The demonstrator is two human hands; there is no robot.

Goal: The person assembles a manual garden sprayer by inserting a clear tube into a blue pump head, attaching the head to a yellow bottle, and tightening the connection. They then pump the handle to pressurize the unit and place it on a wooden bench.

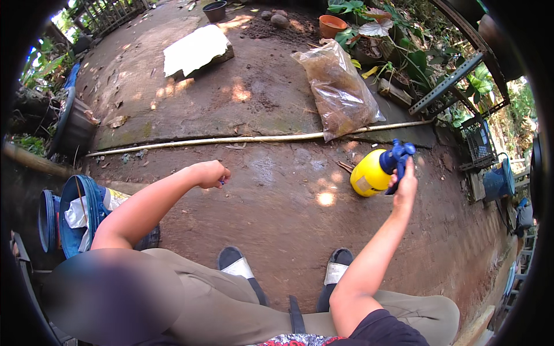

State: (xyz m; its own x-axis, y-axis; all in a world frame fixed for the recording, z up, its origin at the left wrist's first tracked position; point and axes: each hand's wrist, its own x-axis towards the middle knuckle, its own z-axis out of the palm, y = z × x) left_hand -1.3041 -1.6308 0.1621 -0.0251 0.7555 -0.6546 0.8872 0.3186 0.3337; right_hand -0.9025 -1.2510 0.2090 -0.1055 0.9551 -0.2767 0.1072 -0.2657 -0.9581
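Observation:
My right hand is wrapped round the dark blue trigger head of a yellow spray bottle. The bottle hangs tilted above the ground on the right, its base toward the middle. Over the ground to the left, my left hand is closed, fingers curled. A tiny bit of blue shows at its fingertips, too small to name. A clear plastic bag of brown fibrous stuff lies beyond the spray bottle, its lower end over a long pale pole that crosses the ground.
Blue buckets stand by my left elbow. Farther off lie a white sheet on a block, a black pot and an orange pot. Leafy plants and a metal frame edge the right, with a black crate and blue bucket.

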